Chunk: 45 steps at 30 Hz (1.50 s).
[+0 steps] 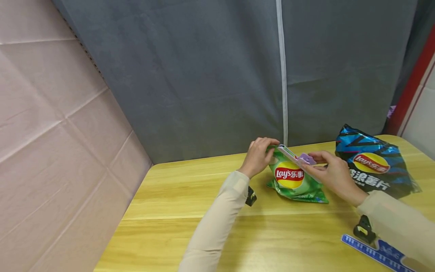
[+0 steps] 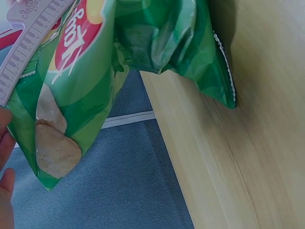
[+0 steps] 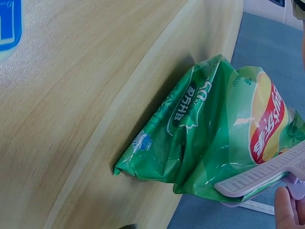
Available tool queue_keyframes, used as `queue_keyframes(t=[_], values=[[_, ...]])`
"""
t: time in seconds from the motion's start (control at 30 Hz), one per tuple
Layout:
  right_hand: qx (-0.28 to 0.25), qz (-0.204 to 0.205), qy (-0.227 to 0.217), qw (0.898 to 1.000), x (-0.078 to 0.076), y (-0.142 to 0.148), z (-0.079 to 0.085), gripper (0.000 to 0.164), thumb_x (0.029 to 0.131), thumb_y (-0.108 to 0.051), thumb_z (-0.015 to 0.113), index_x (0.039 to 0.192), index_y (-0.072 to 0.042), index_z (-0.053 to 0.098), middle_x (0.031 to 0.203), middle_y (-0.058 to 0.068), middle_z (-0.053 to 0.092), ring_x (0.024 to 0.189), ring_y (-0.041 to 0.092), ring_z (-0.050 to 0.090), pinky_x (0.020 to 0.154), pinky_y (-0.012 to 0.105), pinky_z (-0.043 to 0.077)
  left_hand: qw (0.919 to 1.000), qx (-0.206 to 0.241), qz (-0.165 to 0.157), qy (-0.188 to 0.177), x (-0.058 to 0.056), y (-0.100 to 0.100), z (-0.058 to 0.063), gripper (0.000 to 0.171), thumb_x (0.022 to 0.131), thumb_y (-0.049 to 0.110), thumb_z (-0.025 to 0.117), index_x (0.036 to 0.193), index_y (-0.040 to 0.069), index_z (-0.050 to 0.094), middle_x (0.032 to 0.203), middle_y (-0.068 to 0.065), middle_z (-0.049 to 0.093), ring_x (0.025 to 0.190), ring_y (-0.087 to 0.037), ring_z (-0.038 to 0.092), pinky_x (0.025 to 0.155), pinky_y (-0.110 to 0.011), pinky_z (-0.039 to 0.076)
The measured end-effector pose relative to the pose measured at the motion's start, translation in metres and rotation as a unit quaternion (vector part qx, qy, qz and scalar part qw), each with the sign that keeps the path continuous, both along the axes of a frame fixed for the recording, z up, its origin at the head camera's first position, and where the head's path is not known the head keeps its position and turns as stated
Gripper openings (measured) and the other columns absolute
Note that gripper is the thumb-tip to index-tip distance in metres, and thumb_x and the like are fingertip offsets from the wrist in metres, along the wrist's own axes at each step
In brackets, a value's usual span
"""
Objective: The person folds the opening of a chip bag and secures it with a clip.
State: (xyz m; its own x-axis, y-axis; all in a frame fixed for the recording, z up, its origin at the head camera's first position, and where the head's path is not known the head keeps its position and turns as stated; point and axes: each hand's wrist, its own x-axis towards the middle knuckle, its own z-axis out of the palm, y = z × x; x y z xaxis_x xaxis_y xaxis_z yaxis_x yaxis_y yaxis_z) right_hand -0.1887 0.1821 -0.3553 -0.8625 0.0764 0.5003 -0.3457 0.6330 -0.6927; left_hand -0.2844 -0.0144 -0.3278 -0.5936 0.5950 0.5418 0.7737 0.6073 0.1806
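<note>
A green Lay's chip bag [image 1: 289,175] stands on the table, a light-purple bag clip [image 3: 262,174] with a piano-key pattern lying across its top edge. At the bag's upper left corner my left hand [image 1: 257,156] holds the edge near one end of the clip. My right hand [image 1: 333,172] pinches the clip near its raised purple part [image 1: 307,158], toward the bag's right side. In the left wrist view, the clip [image 2: 31,45] runs along the bag [image 2: 90,90], with only a few fingers [image 2: 5,143] showing at the left edge.
Right of the green bag, a larger blue-and-black Lay's bag [image 1: 374,162] leans near the table's back. A blue piano-key clip [image 1: 370,253] lies at the front right, partly under my right forearm. A grey curtain [image 1: 204,83] hangs behind the wooden table [image 1: 176,204].
</note>
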Motion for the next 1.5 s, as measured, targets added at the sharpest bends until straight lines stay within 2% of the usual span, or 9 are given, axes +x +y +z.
queue_keyframes(t=[0.33, 0.67, 0.73, 0.83, 0.97, 1.1, 1.23, 1.3, 1.5], values=[[-0.018, 0.005, 0.017, 1.0, -0.001, 0.001, 0.004, 0.034, 0.078, -0.003, 0.069, 0.106, 0.01, 0.054, 0.099, 0.027, 0.058, 0.087, 0.038, 0.056, 0.062, 0.0, 0.035, 1.0, 0.003, -0.005, 0.007, 0.0, -0.001, -0.002, 0.022, 0.089, 0.013, 0.056, 0.11, 0.014, 0.061, 0.108, 0.003, 0.062, 0.101, -0.012, 0.05, 0.09, -0.025, 0.033], [0.004, -0.01, 0.019, 1.0, 0.001, 0.003, 0.005, 0.037, 0.078, -0.011, 0.07, 0.106, 0.008, 0.055, 0.099, 0.025, 0.06, 0.085, 0.036, 0.058, 0.069, -0.002, 0.031, 0.9997, 0.016, -0.018, -0.008, 0.001, 0.0, -0.002, 0.029, 0.091, 0.026, 0.053, 0.116, 0.012, 0.058, 0.113, 0.002, 0.06, 0.106, -0.011, 0.049, 0.094, -0.024, 0.03], [0.01, -0.017, 0.026, 0.999, 0.002, 0.004, 0.005, 0.036, 0.078, -0.012, 0.071, 0.106, 0.007, 0.056, 0.099, 0.025, 0.06, 0.085, 0.036, 0.059, 0.07, 0.002, 0.037, 0.9994, 0.022, -0.024, -0.01, 0.001, 0.0, -0.002, 0.03, 0.091, 0.025, 0.054, 0.116, 0.01, 0.058, 0.113, 0.001, 0.06, 0.106, -0.012, 0.049, 0.095, -0.025, 0.03], [0.009, -0.024, 0.035, 0.999, 0.001, 0.005, 0.003, 0.036, 0.078, -0.014, 0.07, 0.105, 0.006, 0.056, 0.099, 0.024, 0.06, 0.086, 0.036, 0.057, 0.077, 0.024, 0.046, 0.9991, 0.028, -0.029, -0.011, 0.002, 0.001, -0.001, 0.03, 0.091, 0.024, 0.054, 0.117, 0.01, 0.057, 0.114, 0.001, 0.059, 0.107, -0.013, 0.048, 0.095, -0.025, 0.03], [-0.011, -0.028, 0.027, 0.999, -0.002, 0.008, -0.002, 0.038, 0.078, -0.017, 0.071, 0.106, 0.004, 0.056, 0.101, 0.022, 0.06, 0.088, 0.033, 0.057, 0.079, 0.044, 0.044, 0.999, 0.031, -0.032, -0.009, 0.003, 0.003, 0.0, 0.031, 0.091, 0.024, 0.054, 0.118, 0.011, 0.056, 0.116, 0.0, 0.058, 0.109, -0.013, 0.047, 0.095, -0.025, 0.029], [0.007, -0.022, 0.019, 1.0, 0.003, 0.008, 0.004, 0.038, 0.08, -0.017, 0.069, 0.108, 0.005, 0.055, 0.103, 0.024, 0.059, 0.09, 0.036, 0.056, 0.079, 0.031, 0.046, 0.9989, 0.03, -0.035, -0.008, 0.005, 0.006, 0.001, 0.032, 0.091, 0.024, 0.055, 0.119, 0.011, 0.055, 0.117, 0.0, 0.058, 0.11, -0.013, 0.047, 0.096, -0.025, 0.029], [0.007, -0.019, 0.019, 1.0, 0.006, 0.008, 0.007, 0.037, 0.079, -0.014, 0.069, 0.109, 0.004, 0.056, 0.103, 0.023, 0.06, 0.09, 0.034, 0.057, 0.072, 0.002, 0.035, 0.9987, 0.03, -0.04, -0.005, 0.007, 0.008, 0.003, 0.033, 0.09, 0.023, 0.055, 0.12, 0.01, 0.054, 0.118, -0.001, 0.057, 0.111, -0.014, 0.046, 0.097, -0.025, 0.028], [0.004, -0.019, 0.019, 1.0, 0.007, 0.009, 0.007, 0.037, 0.08, -0.014, 0.069, 0.109, 0.004, 0.056, 0.103, 0.023, 0.06, 0.09, 0.035, 0.057, 0.07, -0.002, 0.03, 0.9988, 0.029, -0.041, -0.002, 0.007, 0.008, 0.004, 0.033, 0.09, 0.023, 0.055, 0.121, 0.009, 0.054, 0.119, -0.001, 0.056, 0.111, -0.013, 0.046, 0.096, -0.025, 0.028], [0.004, -0.028, 0.02, 0.999, 0.012, 0.013, 0.01, 0.035, 0.082, -0.014, 0.067, 0.109, 0.005, 0.056, 0.102, 0.024, 0.06, 0.088, 0.034, 0.056, 0.069, -0.001, 0.031, 0.9985, 0.025, -0.049, 0.001, 0.011, 0.012, 0.006, 0.036, 0.09, 0.024, 0.056, 0.122, 0.009, 0.053, 0.121, -0.002, 0.055, 0.112, -0.014, 0.045, 0.095, -0.024, 0.029]])
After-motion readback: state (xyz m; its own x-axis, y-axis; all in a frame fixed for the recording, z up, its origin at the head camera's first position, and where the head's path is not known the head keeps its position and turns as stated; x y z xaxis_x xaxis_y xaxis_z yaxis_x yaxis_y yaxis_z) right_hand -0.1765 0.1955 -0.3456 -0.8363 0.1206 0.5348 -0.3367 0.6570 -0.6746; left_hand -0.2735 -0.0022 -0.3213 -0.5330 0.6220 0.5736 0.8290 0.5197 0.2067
